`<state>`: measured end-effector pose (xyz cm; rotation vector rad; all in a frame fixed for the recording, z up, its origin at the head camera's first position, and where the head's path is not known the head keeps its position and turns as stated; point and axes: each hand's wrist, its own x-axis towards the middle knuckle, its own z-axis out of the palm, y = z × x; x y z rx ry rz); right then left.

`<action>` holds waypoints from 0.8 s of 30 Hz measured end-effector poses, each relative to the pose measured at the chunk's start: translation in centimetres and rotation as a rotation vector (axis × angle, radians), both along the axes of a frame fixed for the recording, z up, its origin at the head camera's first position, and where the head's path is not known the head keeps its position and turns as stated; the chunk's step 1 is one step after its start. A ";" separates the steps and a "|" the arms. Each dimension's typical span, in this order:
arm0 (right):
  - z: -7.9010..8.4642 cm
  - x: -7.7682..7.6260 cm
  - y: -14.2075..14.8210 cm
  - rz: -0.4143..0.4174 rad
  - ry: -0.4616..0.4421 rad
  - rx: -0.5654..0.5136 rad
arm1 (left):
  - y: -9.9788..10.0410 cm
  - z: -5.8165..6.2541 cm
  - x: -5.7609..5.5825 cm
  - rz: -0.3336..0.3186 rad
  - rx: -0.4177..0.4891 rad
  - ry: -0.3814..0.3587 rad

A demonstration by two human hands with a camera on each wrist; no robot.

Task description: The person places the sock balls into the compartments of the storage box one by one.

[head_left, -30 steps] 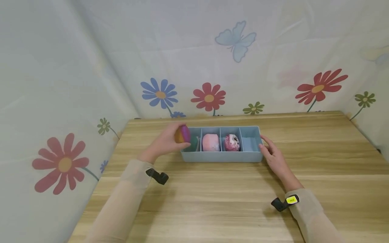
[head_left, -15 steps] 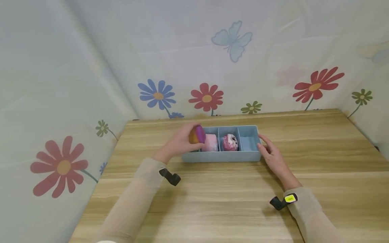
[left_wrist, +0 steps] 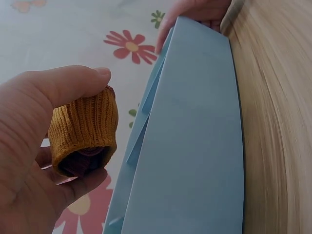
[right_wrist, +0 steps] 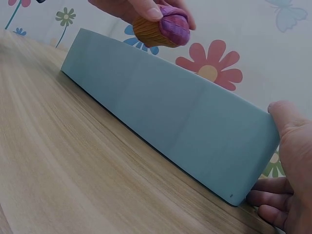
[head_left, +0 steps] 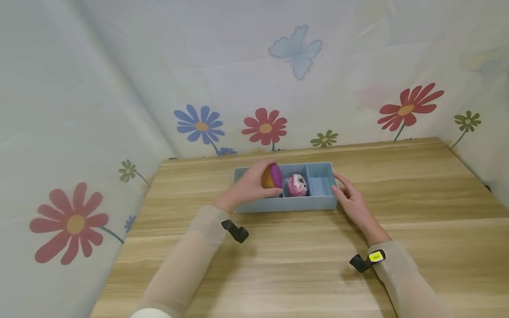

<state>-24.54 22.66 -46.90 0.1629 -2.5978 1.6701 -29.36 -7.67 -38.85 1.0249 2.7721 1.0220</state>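
Note:
My left hand pinches a rolled-up pair of socks between thumb and fingers, over the left half of a light blue divided box. Its ribbed mustard cuff faces the left wrist camera; purple knit shows on the other side in the right wrist view. A rolled pink-and-white sock with dark spots sits in the compartment just right of this hand. The rightmost compartment shows its bare floor. My right hand grips the box's right end, thumb at the front corner. The left compartments' contents are hidden by my left hand.
The box stands on a wood-grain table, near its back edge. Behind and to the left hangs a pale cloth printed with flowers and a butterfly. Black wrist cameras sit on both sleeves.
My left hand has moved right with the rolled socks, from the leftmost compartment to over the second, covering the pink roll there. My right hand stays on the box end; the view shifts slightly.

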 end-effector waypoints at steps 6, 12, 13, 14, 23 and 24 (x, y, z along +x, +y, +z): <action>1.6 0.9 -0.5 0.009 0.003 -0.002 | 2.1 0.0 -0.2 -0.042 0.011 0.003; -0.2 -0.3 0.0 -0.006 0.018 0.013 | 4.1 -0.1 -0.3 -0.067 0.044 -0.027; -0.3 -0.3 -0.1 -0.007 0.024 0.015 | 4.4 -0.1 -0.3 -0.069 0.042 -0.024; -0.3 -0.3 -0.1 -0.006 0.029 0.016 | 4.7 -0.2 -0.3 -0.072 0.038 -0.018; -1.0 -0.4 0.1 -0.005 0.012 -0.021 | 8.1 -0.5 -0.3 -0.146 0.010 0.023; -0.9 -0.4 0.2 -0.003 0.009 -0.023 | 8.4 -0.5 -0.4 -0.150 0.010 0.022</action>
